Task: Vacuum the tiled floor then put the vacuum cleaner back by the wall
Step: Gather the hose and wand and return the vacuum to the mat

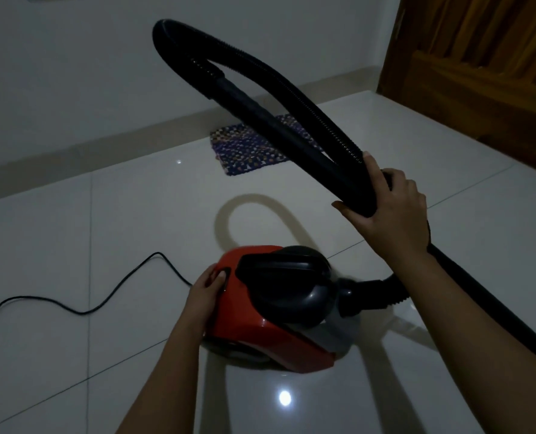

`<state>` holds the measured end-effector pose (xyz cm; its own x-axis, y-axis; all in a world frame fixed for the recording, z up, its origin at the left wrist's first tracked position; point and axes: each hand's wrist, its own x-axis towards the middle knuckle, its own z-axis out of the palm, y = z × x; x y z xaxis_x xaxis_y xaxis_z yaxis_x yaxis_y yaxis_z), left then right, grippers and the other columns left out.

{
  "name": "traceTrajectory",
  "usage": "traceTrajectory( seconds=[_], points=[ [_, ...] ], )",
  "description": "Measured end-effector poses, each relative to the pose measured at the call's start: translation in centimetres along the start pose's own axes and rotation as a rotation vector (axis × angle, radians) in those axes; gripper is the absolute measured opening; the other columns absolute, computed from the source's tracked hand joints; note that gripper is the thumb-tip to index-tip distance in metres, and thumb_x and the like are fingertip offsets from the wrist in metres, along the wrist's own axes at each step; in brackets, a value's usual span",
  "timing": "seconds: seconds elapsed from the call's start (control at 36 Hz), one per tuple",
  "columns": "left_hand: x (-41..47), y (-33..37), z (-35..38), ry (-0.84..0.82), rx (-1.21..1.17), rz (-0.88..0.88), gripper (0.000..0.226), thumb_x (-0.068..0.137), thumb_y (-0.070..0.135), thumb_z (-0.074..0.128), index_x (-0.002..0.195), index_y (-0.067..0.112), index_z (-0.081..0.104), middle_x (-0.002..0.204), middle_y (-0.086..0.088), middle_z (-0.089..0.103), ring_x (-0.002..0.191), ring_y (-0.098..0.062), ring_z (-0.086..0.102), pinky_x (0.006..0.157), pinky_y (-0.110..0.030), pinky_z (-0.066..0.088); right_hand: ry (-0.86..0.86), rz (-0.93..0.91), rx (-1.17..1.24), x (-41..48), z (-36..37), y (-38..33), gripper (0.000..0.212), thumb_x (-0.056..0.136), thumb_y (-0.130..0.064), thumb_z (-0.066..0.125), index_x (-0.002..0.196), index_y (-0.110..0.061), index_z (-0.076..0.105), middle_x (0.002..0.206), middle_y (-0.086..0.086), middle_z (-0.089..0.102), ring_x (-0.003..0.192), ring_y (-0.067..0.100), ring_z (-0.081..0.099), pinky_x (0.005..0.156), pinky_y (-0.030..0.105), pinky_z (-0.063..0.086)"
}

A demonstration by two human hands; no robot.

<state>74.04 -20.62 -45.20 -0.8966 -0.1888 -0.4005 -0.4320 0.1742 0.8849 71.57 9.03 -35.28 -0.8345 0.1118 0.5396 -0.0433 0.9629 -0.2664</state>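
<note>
A red vacuum cleaner [254, 327] with a black top handle sits on the white tiled floor [103, 233] in front of me. My left hand [205, 288] rests on its rear end, thumb on a black button. My right hand [388, 208] grips the black hose [285, 98], folded double, and holds its loop up in the air. The hose runs from the cleaner's front up past my right arm. The nozzle end is out of sight.
A black power cord [82, 311] snakes left across the tiles. A small patterned mat [257, 151] lies by the white wall [72, 73] and its skirting. A wooden door [479, 73] stands at the upper right.
</note>
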Motion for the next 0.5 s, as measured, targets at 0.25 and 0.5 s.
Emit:
traceTrajectory(
  seconds=[0.25, 0.5],
  points=[
    [-1.3, -0.1, 0.2, 0.043, 0.006, -0.006, 0.047, 0.095, 0.029, 0.053, 0.140, 0.020, 0.044, 0.143, -0.011, 0.048, 0.128, -0.028, 0.048, 0.110, -0.044, 0.037, 0.019, 0.024, 0.009, 0.3, -0.5, -0.5, 0.083, 0.076, -0.069, 0.043, 0.146, -0.025, 0.033, 0.114, 0.017, 0.057, 0.092, 0.036, 0.056, 0.079, 0.045, 0.046],
    [-3.4, 1.1, 0.6, 0.034, -0.068, -0.019, 0.044, 0.097, 0.022, 0.050, 0.140, 0.011, 0.043, 0.140, -0.015, 0.049, 0.124, -0.030, 0.049, 0.094, -0.033, 0.040, 0.005, 0.006, 0.021, -0.7, -1.6, -2.2, 0.081, 0.075, -0.068, 0.044, 0.143, -0.025, 0.037, 0.111, 0.016, 0.059, 0.090, 0.035, 0.057, 0.079, 0.045, 0.046]
  ],
)
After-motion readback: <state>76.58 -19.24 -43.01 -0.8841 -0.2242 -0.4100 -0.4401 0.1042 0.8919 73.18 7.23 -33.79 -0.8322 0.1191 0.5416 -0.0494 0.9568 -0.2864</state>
